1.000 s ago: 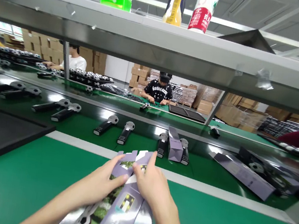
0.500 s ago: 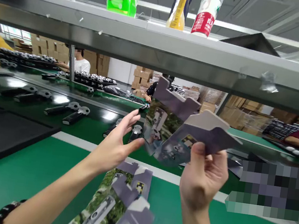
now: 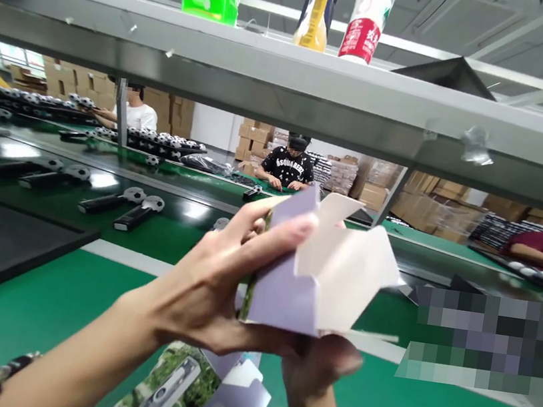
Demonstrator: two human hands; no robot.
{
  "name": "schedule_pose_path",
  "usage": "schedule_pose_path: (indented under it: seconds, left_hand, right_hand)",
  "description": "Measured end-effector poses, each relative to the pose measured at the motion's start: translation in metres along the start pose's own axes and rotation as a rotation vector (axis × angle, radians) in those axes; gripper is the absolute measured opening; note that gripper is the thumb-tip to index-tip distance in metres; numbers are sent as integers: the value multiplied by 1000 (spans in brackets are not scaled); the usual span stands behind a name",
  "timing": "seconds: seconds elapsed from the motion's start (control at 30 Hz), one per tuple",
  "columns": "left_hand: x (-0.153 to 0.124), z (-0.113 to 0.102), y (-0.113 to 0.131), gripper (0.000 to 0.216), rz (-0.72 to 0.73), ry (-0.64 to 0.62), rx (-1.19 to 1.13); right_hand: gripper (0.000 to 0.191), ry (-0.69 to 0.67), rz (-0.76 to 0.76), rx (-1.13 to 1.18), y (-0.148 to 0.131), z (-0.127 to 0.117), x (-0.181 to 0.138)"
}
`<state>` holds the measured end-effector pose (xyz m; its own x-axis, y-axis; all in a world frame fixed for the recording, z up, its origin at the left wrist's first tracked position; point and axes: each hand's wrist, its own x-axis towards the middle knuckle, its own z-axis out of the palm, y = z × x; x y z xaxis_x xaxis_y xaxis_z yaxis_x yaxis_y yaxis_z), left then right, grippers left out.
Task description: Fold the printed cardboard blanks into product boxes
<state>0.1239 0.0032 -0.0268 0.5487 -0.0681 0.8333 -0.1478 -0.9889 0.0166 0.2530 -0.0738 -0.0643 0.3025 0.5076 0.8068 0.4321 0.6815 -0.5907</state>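
Cardboard box [image 3: 322,271], one, two hands

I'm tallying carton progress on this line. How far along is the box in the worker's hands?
Done: one flat carton is off the stack and opened into a tube. In hand: the left hand and right hand hold the lilac carton, end flaps open. Left: flaps unclosed, no fan inside; more flat cartons on the green bench, handheld fans on the belt.
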Motion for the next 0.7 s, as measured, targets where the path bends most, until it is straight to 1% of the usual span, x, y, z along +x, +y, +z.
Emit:
schedule_pose_path:
  seconds: [0.07,0.1,0.13,0.2,0.23,0.27,0.3,0.33,0.37,0.4,0.47,0.5,0.53,0.6,0.63,0.67,0.7]
  left_hand:
    - [0,-9,-2,55,33,-1,103]
    - [0,-12,-2,43,43,11,136]
    - [0,-14,-1,37,54,20,145]
    - [3,-17,0,35,129,21,142]
    - [5,-19,1,35,175,8,126]
    - [7,-21,2,34,214,-13,105]
    - [9,-23,2,32,237,-42,75]
    - [11,-26,3,28,234,-65,36]
    - [12,-28,3,26,202,-73,-25]
    - [12,-29,4,28,144,-60,-107]
    - [10,-30,6,41,-10,8,-280]
    - [8,-29,7,48,-71,40,-343]
    - [6,-28,7,53,-105,56,-381]
    - [2,-27,4,56,-102,49,-400]
    - [2,-28,2,59,-89,43,-400]
    - [1,-28,-1,64,-89,49,-403]
    - [1,-29,-5,71,-128,48,-390]
  right_hand:
    - [104,-28,-1,295,-4,4,0]
    - [101,-33,-3,393,-4,7,0]
    - [93,-28,-1,419,-5,10,-1]
    - [61,11,14,351,-4,15,-3]
    - [49,52,10,300,-3,17,-5]
    - [45,111,-13,259,-3,18,-7]
    - [46,158,-73,218,-3,18,-8]
    - [50,180,-170,162,-3,18,-9]
    - [55,177,-283,94,-3,17,-9]
    - [57,150,-387,21,-3,15,-8]
    - [50,69,-508,-102,-4,12,-6]
    - [44,42,-524,-121,-5,11,-5]
    - [41,50,-522,-109,-6,10,-3]
    - [41,74,-529,-97,-8,6,0]
    - [43,43,-531,-119,-9,3,2]
    - [45,-33,-520,-162,-8,-1,4]
    - [48,-135,-491,-220,-6,-7,6]
